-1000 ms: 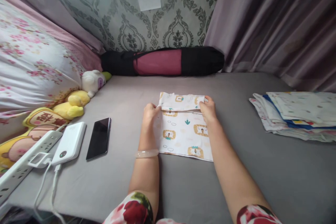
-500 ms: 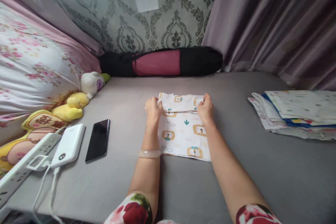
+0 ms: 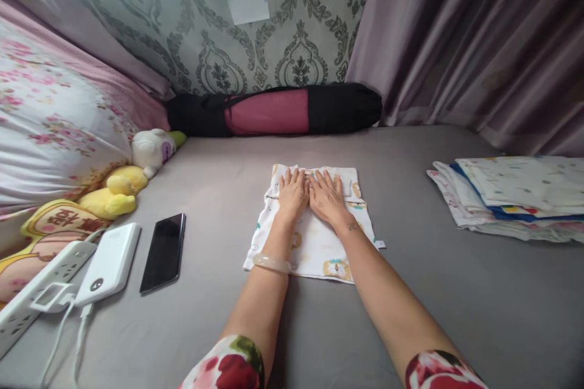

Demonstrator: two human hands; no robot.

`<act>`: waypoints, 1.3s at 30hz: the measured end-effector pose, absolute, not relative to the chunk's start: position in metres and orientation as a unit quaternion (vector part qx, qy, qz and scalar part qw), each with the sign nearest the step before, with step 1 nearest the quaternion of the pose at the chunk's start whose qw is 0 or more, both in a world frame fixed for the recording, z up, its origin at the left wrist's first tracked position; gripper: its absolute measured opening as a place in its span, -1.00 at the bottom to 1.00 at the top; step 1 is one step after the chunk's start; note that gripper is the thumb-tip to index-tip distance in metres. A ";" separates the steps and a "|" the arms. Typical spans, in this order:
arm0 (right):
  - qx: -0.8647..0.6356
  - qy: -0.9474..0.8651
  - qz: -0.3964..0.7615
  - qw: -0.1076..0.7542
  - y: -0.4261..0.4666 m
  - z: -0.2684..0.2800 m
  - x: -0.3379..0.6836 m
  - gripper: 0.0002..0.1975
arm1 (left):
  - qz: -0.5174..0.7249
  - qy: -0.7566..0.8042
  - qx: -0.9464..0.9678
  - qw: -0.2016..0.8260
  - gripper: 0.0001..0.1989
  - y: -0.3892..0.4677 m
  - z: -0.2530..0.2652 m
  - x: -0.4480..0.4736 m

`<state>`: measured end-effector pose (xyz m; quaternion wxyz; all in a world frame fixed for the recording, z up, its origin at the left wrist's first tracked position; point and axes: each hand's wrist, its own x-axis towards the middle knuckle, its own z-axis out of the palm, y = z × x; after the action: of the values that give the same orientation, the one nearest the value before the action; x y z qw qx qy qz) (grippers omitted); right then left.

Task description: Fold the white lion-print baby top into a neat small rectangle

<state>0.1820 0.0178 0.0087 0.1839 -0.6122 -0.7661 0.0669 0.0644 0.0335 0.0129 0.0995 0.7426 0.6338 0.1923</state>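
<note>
A white cloth [image 3: 319, 249] printed with yellow lion faces lies on the grey sheet, its far part folded over toward me. Flat on that folded part rests my left hand [image 3: 292, 191], fingers stretched out, with a pale bangle at the wrist. Close beside it, my right hand [image 3: 326, 196] also lies open on the cloth, fingers slightly spread. Neither hand grips anything. A small white tag sticks out at the cloth's right edge. The hands and forearms hide part of the print.
Folded cloths [image 3: 524, 194] are stacked at the right. On the left are a black phone [image 3: 163, 252], a white power bank [image 3: 109, 262], a power strip [image 3: 43, 292] with cables, and plush toys [image 3: 121, 191]. A black and pink long bag [image 3: 269, 112] lies along the wall.
Both hands have let go of the cloth's side edges and moved inward, now flat on the folded part. The cloth spreads wider at its near left, and its tag now shows.
</note>
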 end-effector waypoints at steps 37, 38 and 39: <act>-0.686 -0.714 0.055 0.129 0.028 0.010 0.193 -0.43 | 0.187 0.691 0.698 0.009 -0.45 0.048 0.000 0.051; -0.686 -0.713 0.058 0.133 0.028 0.010 0.193 -0.43 | 0.203 0.687 0.697 0.009 -0.47 0.049 -0.001 0.050; -0.687 -0.711 0.060 0.138 0.028 0.011 0.194 -0.43 | 0.220 0.682 0.697 0.010 -0.50 0.051 -0.001 0.048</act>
<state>0.1941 0.0282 0.0114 0.1383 -0.6870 -0.7108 0.0602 0.0483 0.0505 -0.0013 0.0104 0.6972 0.6822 0.2200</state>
